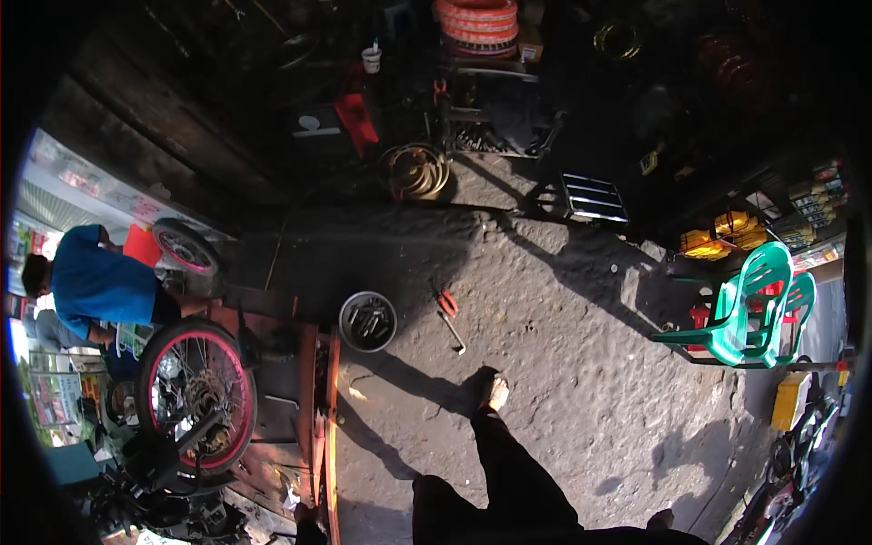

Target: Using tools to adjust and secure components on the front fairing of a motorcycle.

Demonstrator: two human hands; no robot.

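Observation:
At the lower edge my left hand [307,512] shows small and dark beside the red platform's edge [322,436]; its fingers cannot be made out. A small dark shape at the lower right appears to be my right hand [661,520], close to my leg and largely in shadow. Ahead of my bare foot [495,394], red-handled pliers [447,304] and a metal wrench-like tool [452,333] lie on the ground. Left of them sits a round metal bowl [368,321] with dark metal parts in it.
A motorcycle wheel with a pink rim [243,427] stands on the platform. Beyond it a person in a blue shirt [109,277] bends near another wheel [186,247]. Green plastic chairs [727,327] stand right; a coiled hose [418,171] and tool tray [495,141] lie ahead.

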